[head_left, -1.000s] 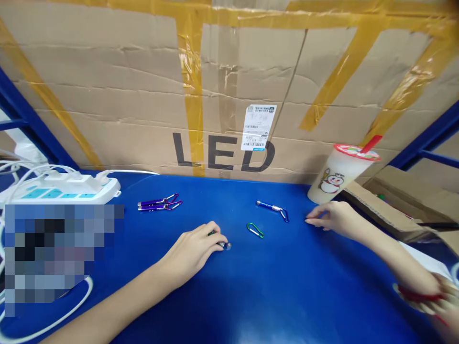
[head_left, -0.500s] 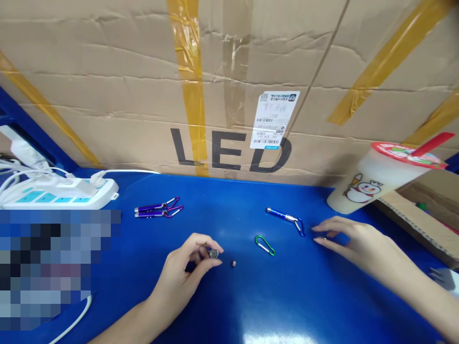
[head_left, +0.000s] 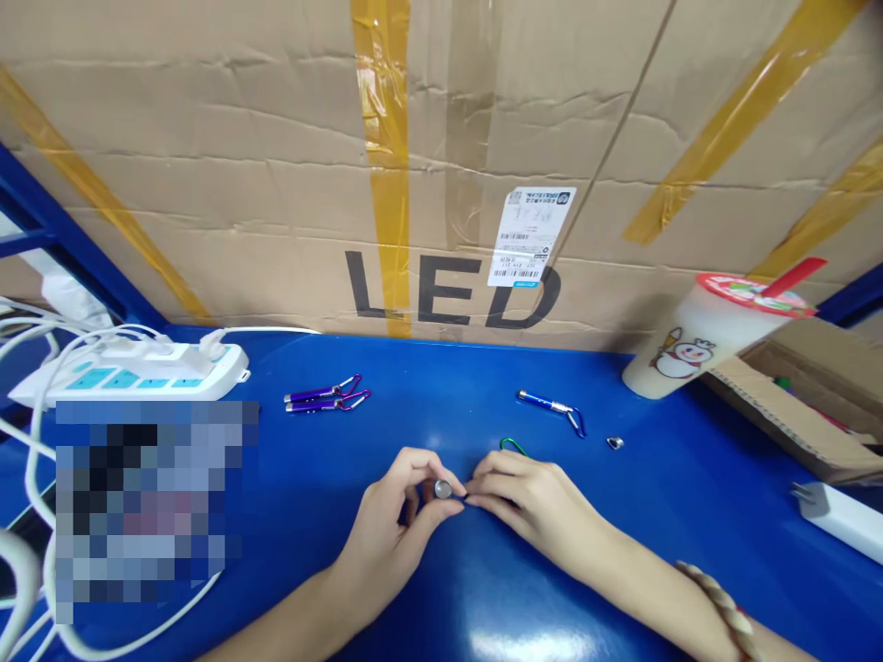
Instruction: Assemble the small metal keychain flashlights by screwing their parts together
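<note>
Pinching a tube [head_left: 442, 490] with left fingers [head_left: 434, 513]
Right fingers [head_left: 498, 484] beside it, grip unclear — green clip [head_left: 513, 443] behind, toward the desk [head_left: 441, 395] back edge

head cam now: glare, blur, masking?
Head view: white glare on the blue table near the bottom edge; glints on the yellow tape; mosaic masks part of the lower left; left hand reasonably sharp; label's fine print hard to read.

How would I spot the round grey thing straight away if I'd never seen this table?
Find the letter E on the big cardboard box. Drop straight down to the left hand, whose thumb and finger pinch the round grey piece. Unlike the blue pen-shaped item and purple pair lying lengthwise, it shows its round end.
</note>
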